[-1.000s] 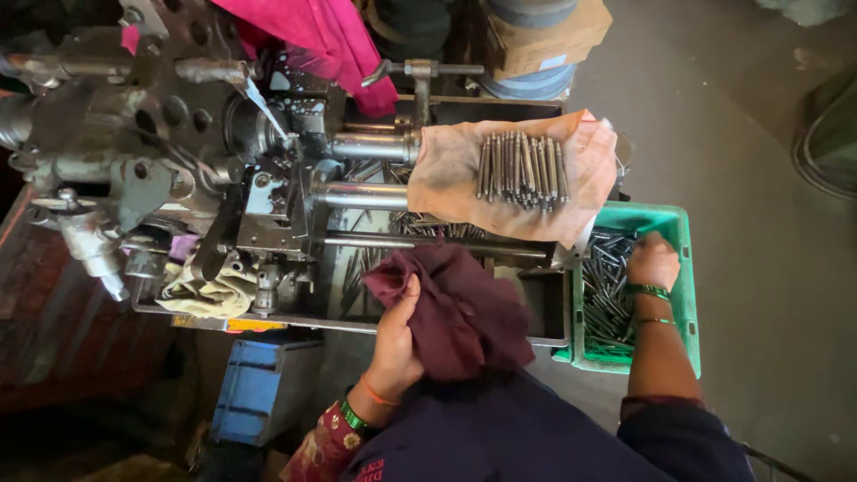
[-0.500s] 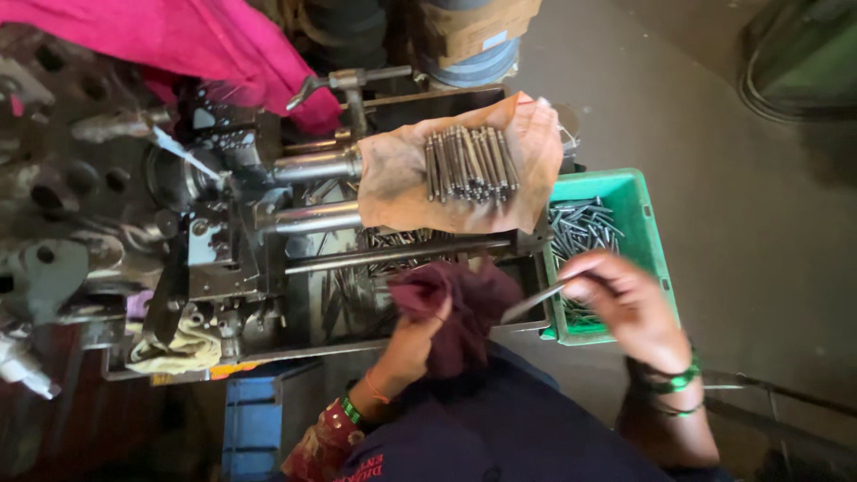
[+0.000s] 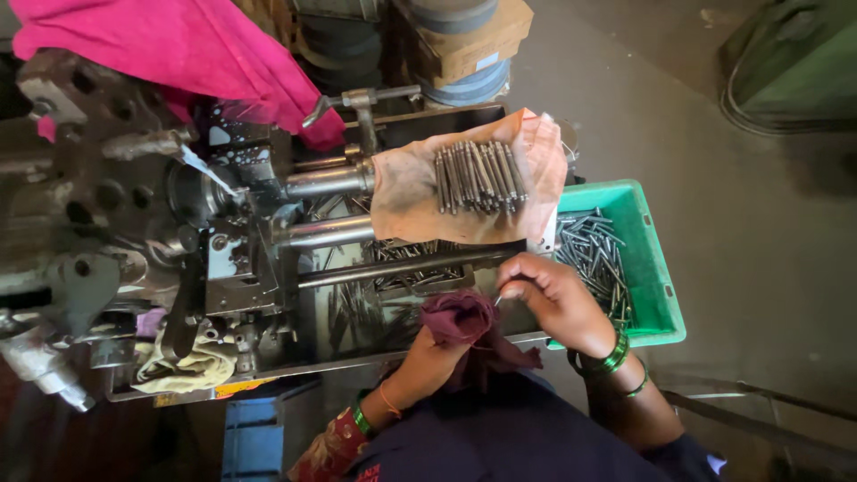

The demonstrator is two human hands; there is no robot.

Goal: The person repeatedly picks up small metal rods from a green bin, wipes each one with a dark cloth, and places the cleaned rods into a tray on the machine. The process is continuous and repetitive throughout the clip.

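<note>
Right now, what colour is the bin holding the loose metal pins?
Green bin, clearest in the head view.

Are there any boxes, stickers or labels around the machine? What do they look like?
Cardboard box: top middle, behind the machine, brown, with a small pale label.
Yellow label strip: on the machine tray's front edge, lower left, narrow.
Green bin: right of the machine, plastic, rectangular, holding metal pins.
Blue crate: bottom left, under the tray.
</note>
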